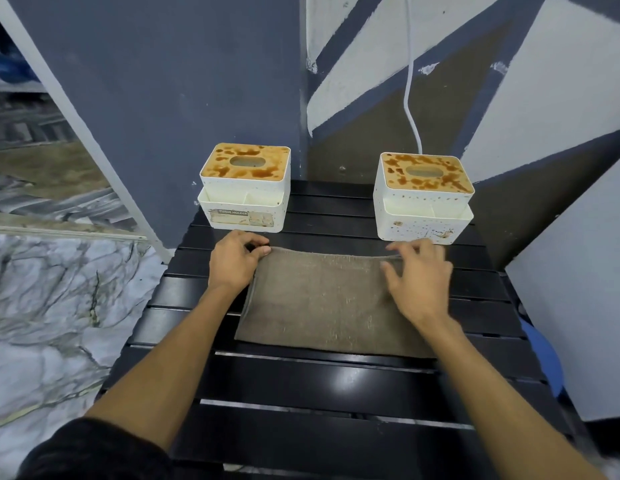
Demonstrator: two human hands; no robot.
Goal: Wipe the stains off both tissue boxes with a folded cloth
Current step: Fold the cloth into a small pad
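Black table [336, 382]: left hand [234, 261], right hand [417, 278] pinch cloth [322, 299] corners; left tissue box [244, 188] reads "TISSUE HOLDER".

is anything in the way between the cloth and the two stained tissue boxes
Nothing visible. The cloth lies flat on the table, left hand and right hand at its far corners; only bare slats lie between it and the left tissue box and right tissue box.
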